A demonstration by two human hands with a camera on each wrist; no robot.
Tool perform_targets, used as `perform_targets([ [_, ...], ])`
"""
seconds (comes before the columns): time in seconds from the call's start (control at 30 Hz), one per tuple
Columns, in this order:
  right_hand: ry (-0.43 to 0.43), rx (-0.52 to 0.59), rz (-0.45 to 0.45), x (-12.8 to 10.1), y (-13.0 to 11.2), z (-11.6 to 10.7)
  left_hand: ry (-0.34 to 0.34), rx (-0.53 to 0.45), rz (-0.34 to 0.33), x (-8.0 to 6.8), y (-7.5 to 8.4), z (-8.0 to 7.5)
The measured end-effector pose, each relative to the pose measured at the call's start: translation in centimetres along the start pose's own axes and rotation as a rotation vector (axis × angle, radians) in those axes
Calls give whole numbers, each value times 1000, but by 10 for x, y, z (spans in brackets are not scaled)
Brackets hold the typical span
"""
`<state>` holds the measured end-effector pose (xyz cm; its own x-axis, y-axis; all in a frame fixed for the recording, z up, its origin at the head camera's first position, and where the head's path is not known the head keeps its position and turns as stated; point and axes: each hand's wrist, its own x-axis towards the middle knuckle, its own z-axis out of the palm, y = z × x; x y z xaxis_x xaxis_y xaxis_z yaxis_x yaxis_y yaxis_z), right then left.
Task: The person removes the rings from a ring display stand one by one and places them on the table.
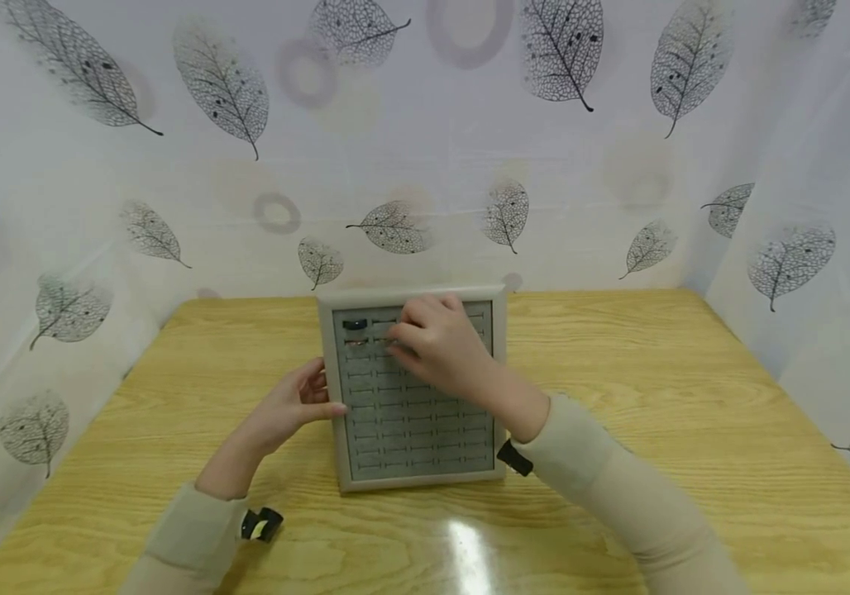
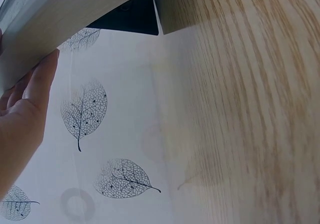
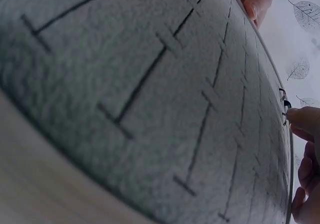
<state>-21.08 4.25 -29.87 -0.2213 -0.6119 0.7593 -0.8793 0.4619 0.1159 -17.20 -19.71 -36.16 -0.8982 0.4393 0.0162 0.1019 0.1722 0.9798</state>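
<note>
A ring display board (image 1: pixel 413 421) with a pale frame and grey slotted padding leans upright on the table. A wide black ring (image 1: pixel 355 325) sits in its top left slot, and a thin reddish ring (image 1: pixel 356 342) is just below. My left hand (image 1: pixel 287 409) grips the board's left edge, thumb in front and fingers behind; in the left wrist view the fingers (image 2: pixel 37 84) touch the frame's back side. My right hand (image 1: pixel 440 343) is at the upper rows, its fingertips pinching a small thin ring (image 3: pixel 284 118) against the padding, mostly hidden by the fingers.
The board stands on a wooden table (image 1: pixel 618 372). A dark support (image 2: pixel 130 17) shows behind the board. White curtain (image 1: pixel 440 149) with leaf prints encloses the back and sides. Black wrist devices (image 1: pixel 261 524) sit at both cuffs.
</note>
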Motion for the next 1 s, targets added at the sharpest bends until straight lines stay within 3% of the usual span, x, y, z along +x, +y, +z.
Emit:
perform_targets([
  [0.43,-22,-72,45,3,-8,3,-1,-9,-10,-1,0,0],
  [0.7,5,-115,44,5,-12,6,9,-11,-15,-1,0,0],
  [1.0,-21,-176,39,4,-12,7,18,-14,-20,-1,0,1],
])
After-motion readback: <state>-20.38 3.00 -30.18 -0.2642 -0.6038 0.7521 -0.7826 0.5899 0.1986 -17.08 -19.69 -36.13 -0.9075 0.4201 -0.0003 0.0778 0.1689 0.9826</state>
